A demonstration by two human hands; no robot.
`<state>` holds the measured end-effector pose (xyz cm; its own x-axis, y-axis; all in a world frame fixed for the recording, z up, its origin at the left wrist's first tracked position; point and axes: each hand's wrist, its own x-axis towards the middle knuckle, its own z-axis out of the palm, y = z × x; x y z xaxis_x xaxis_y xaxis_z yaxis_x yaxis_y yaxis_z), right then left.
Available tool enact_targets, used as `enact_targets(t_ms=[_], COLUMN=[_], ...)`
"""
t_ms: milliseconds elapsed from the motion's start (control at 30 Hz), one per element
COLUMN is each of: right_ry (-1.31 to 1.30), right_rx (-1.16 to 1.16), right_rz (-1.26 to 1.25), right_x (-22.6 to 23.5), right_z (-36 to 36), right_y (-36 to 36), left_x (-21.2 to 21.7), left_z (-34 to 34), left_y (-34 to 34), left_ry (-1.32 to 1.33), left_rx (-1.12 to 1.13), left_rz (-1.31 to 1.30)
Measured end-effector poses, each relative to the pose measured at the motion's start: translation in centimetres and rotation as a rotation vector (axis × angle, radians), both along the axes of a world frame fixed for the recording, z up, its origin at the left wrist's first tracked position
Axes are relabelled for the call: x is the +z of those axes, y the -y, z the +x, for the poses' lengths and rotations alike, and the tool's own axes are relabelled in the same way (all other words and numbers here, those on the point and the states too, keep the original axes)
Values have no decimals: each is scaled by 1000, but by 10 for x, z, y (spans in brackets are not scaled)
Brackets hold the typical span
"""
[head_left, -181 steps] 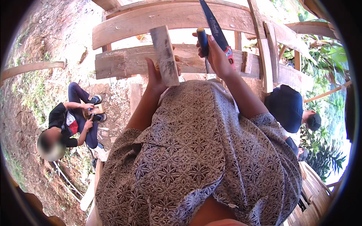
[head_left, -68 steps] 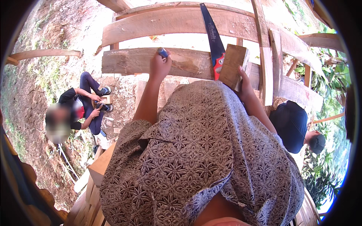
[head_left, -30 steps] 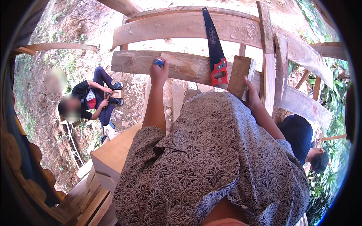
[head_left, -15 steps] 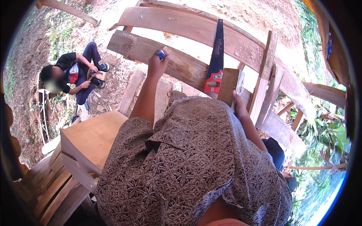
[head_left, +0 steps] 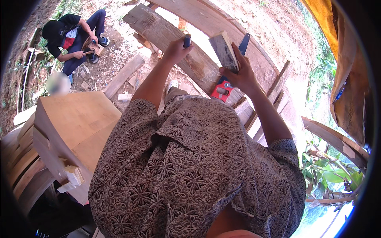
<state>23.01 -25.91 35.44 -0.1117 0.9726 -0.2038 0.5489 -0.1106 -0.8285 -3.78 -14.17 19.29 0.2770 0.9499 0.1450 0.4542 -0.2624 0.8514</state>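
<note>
My left hand is closed around a short tool with a dark blue handle. Its end points up out of my fist above the plank, and whatever lies below my fingers is hidden. In my right hand a rectangular wooden block is gripped along its side, raised and tilted over the bench. Beneath it a handsaw with a red handle lies on the thick worn plank. The block and my fingers cover the middle of its dark blade, leaving the tip visible.
At left, a co-worker sits low, both hands at a wooden piece. A pale wooden surface stands beside my left side, stacked boards under it. Another long board runs beyond the plank. Yellow-brown sheeting hangs at right.
My right hand has lifted the block off the plank beside the saw and moved it left and away from me. My left hand still grips the blue-handled tool. The view has turned.
</note>
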Motion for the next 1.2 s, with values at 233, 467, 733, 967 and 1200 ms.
enact_targets(t_ms=[233, 467, 733, 967, 1200], right_ry=[45, 612, 120, 555, 14], right_rx=[5, 253, -44, 289, -34], right_rz=[838, 387, 720, 144, -39], right_x=[70, 2, 26, 0, -99], right_z=[-64, -77, -66, -49, -6], right_y=[-49, -49, -64, -66, -25], left_x=[3, -24, 2, -19, 2], left_z=[-3, 6, -2, 8, 35], left_y=[7, -9, -3, -15, -32], left_ry=[7, 6, -66, -173, -289], left_rx=[-25, -47, -76, -122, -202], left_rz=[-11, 209, -38, 184, -198])
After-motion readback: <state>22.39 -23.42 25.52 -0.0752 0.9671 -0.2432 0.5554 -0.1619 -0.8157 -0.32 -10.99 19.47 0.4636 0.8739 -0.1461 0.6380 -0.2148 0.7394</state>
